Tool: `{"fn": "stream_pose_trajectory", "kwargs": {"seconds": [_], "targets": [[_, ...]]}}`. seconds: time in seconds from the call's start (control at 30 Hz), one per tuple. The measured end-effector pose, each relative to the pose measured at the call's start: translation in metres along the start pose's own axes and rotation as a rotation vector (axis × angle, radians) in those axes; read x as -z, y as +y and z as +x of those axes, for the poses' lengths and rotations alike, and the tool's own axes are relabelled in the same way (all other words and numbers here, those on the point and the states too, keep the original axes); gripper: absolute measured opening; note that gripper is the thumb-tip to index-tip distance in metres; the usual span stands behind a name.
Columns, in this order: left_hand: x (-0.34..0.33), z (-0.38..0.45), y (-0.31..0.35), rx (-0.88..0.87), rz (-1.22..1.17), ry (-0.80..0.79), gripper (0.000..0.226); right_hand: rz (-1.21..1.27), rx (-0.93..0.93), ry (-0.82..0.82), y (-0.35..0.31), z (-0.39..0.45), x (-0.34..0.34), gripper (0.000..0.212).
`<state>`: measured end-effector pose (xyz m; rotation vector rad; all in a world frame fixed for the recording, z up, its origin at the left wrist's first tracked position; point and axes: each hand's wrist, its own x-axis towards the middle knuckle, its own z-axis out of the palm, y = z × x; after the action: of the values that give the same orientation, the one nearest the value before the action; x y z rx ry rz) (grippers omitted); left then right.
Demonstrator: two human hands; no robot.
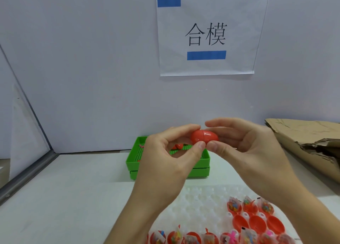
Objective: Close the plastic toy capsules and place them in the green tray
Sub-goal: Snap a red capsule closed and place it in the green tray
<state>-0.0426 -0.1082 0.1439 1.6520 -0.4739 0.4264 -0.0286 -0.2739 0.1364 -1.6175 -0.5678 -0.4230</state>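
Both hands pinch one red capsule (204, 137) above the green tray (206, 158): left hand (165, 157) on one end, right hand (244, 148) on the other. Its halves look joined. At least one closed capsule (177, 146) already lies in the tray; many open capsule halves (257, 223) wait in front of the tray.

A white paper sign (209, 34) hangs on the pale back wall (92, 59), printed with two large black characters (合模) and carrying two blue strips, one at its top left corner and one under the characters. To the right, crumpled brown cardboard (309, 144) lies on the white tabletop (64, 197), its torn edge facing left. On the left, a grey metal frame bar (27, 104) slants down along a side panel to the table's rear corner.
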Motion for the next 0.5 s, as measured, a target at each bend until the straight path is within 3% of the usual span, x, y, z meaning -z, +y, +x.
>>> {"fn": "stream_pose_trajectory", "kwargs": {"seconds": [0.17,0.5], "targets": [[0.0013,0.0042,0.0007,-0.021,0.002,-0.033,0.029,0.096,-0.074,-0.024,0.0019,0.001,0.0022,0.033],[0.0066,0.0045,0.0002,-0.03,0.014,-0.083,0.034,0.09,-0.031,-0.006,-0.0055,-0.0008,0.003,0.031]]}}
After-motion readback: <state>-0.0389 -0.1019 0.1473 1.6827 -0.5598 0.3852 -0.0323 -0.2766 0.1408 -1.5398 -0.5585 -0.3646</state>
